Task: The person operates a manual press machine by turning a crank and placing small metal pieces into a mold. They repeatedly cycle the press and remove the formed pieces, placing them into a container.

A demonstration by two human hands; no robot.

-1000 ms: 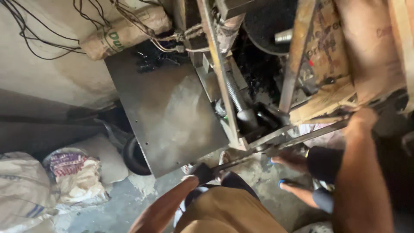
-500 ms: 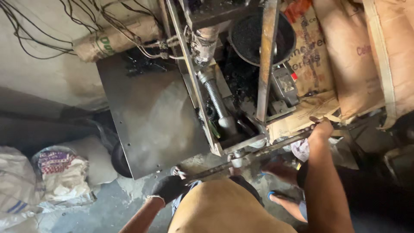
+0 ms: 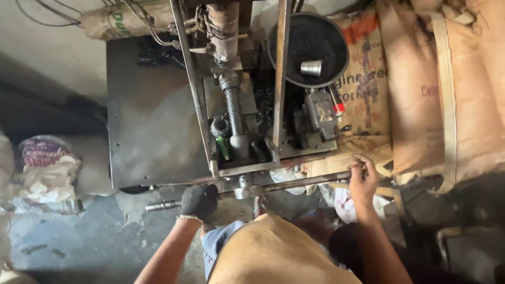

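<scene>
We look down on a long metal bar (image 3: 294,184) that runs crosswise along the near edge of a machine frame (image 3: 247,169), tilted so its right end sits a little higher than its left. Our left hand (image 3: 199,201), in a dark glove, is wrapped around the bar near its left end; the fingers are curled fully shut on it, and a short length of bar sticks out past the glove to the left. Our right hand (image 3: 363,179) is bare and grips the opposite end, fingers folded over the top of the bar and closed on it.

Just behind the bar, inside the frame, a thick threaded screw shaft (image 3: 234,113) runs away from us toward a cylinder at the top. Two slim upright frame rails flank it. To the right of the rails sits a round dark pan (image 3: 294,37) holding black powder, with a small metal cup (image 3: 311,67) standing in it. A grey metal plate (image 3: 150,121) forms the table surface left of the frame. Tan sacks (image 3: 452,94) are stacked on the right, touching the machine. On the concrete floor (image 3: 89,236) at the left lies a crumpled white bag (image 3: 44,168). Our tan apron fills the bottom centre.
</scene>
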